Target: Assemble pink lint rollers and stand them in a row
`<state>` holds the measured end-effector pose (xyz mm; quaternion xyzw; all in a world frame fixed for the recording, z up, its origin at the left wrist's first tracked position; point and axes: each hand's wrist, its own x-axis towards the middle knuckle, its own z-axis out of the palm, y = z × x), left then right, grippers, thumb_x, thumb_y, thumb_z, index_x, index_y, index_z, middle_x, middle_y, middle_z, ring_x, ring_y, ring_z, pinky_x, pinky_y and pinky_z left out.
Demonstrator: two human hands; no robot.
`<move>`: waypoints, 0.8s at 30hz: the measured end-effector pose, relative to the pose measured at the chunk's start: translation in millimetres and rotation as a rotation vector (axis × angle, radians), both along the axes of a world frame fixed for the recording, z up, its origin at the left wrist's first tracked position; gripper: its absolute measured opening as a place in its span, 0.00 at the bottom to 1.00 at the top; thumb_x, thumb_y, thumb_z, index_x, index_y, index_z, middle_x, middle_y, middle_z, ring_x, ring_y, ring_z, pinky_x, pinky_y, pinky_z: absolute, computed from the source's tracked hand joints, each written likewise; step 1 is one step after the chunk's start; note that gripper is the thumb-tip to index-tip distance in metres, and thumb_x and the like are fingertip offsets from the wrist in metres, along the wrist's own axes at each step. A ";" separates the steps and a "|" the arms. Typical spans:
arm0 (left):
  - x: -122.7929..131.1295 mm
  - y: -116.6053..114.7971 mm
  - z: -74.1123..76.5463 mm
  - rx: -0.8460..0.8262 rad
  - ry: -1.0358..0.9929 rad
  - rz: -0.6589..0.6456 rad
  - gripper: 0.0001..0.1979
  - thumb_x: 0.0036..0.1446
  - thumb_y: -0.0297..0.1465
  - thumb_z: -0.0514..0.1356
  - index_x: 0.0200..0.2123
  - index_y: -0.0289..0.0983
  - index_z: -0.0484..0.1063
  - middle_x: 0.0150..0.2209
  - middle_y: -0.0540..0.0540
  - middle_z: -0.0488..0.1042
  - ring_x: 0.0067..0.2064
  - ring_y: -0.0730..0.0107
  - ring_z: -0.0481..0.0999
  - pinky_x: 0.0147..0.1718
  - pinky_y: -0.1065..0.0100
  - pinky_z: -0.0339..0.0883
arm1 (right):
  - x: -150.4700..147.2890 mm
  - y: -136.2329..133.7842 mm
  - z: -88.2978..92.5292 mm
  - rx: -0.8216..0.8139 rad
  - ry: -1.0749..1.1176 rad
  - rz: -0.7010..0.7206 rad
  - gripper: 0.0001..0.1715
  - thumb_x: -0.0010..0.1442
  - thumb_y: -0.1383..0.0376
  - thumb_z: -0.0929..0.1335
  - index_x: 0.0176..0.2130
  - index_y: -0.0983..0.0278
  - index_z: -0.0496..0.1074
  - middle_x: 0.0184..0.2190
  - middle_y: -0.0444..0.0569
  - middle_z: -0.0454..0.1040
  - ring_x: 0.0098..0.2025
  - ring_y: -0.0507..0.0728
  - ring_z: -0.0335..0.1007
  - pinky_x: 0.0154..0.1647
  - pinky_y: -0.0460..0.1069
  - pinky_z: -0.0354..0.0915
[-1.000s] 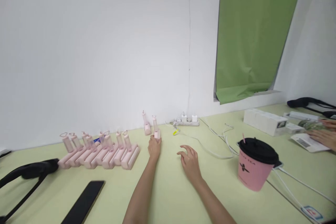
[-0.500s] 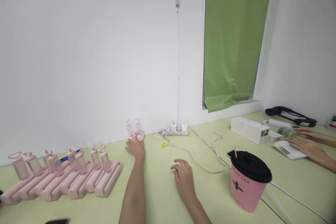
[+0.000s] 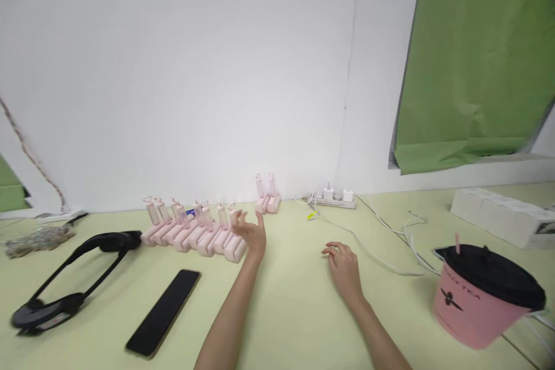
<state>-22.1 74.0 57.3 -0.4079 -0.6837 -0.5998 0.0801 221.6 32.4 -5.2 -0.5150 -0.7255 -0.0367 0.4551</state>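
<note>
A row of several pink handheld devices (image 3: 191,233) lies side by side on the pale green table (image 3: 281,312). My left hand (image 3: 250,233) hovers just right of the row's near end, fingers spread and empty. A separate pair of the same pink devices (image 3: 267,202) lies near the wall, beyond that hand. My right hand (image 3: 343,267) rests on the table further right, fingers loosely curled and apart, holding nothing.
A black phone (image 3: 165,312) and a black neckband-shaped device (image 3: 65,280) lie at the left. A power strip (image 3: 333,201) with white cables (image 3: 381,243) sits by the wall. A pink lidded cup (image 3: 481,298) stands at the right, a white box (image 3: 503,217) behind it.
My left hand has let go of the pair of pink devices by the wall and pulled back toward the long row, fingers now spread. The view has swung left.
</note>
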 end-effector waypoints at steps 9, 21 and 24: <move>-55.3 -49.0 -21.7 -0.479 0.321 -0.168 0.25 0.49 0.26 0.56 0.52 0.38 0.55 0.47 0.39 0.63 0.52 0.55 0.60 0.49 0.56 0.51 | 0.8 3.0 -4.5 -0.011 -0.018 0.027 0.14 0.54 0.70 0.58 0.29 0.61 0.71 0.36 0.47 0.71 0.41 0.58 0.63 0.40 0.54 0.57; 6.9 -49.2 -37.4 -0.413 0.409 -0.476 0.21 0.49 0.20 0.50 0.45 0.40 0.67 0.48 0.39 0.66 0.54 0.55 0.57 0.55 0.47 0.36 | -23.0 -14.8 4.2 -0.071 -0.121 0.174 0.16 0.59 0.62 0.57 0.45 0.60 0.66 0.43 0.49 0.68 0.47 0.57 0.62 0.46 0.53 0.58; 35.9 -51.7 -33.1 -0.423 0.467 -0.663 0.20 0.47 0.23 0.53 0.46 0.39 0.68 0.47 0.39 0.67 0.53 0.54 0.59 0.53 0.48 0.43 | -26.0 -13.4 -2.5 -0.150 -0.205 0.116 0.24 0.57 0.57 0.60 0.53 0.60 0.60 0.48 0.51 0.67 0.50 0.59 0.60 0.45 0.53 0.58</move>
